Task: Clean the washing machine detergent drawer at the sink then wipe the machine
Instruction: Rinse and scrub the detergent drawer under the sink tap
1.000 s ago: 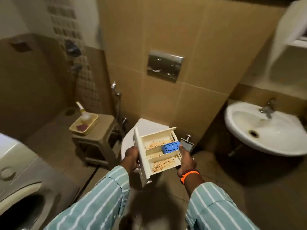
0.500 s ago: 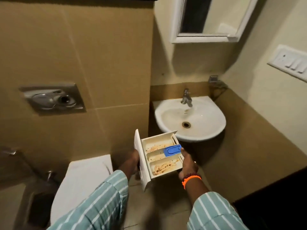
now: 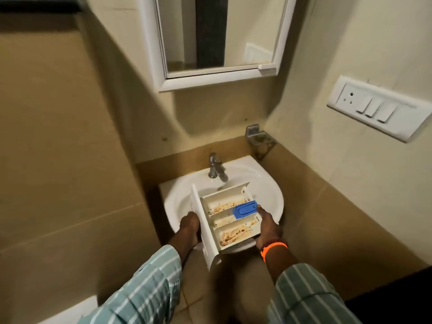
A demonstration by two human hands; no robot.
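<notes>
One detergent drawer (image 3: 228, 218) up over the basin — three compartments inside it, two of them streaked with brown residue, and one blue insert (image 3: 245, 209) clipped across the middle. Two hands on it: left hand (image 3: 189, 226), right hand (image 3: 268, 224), one orange wristband (image 3: 272, 247). One white sink (image 3: 268, 190), one chrome tap (image 3: 216, 168). One mirror (image 3: 219, 36) above, one wall bracket (image 3: 260, 140) — and one switch plate (image 3: 378, 107) carrying three rockers and a single socket.
</notes>
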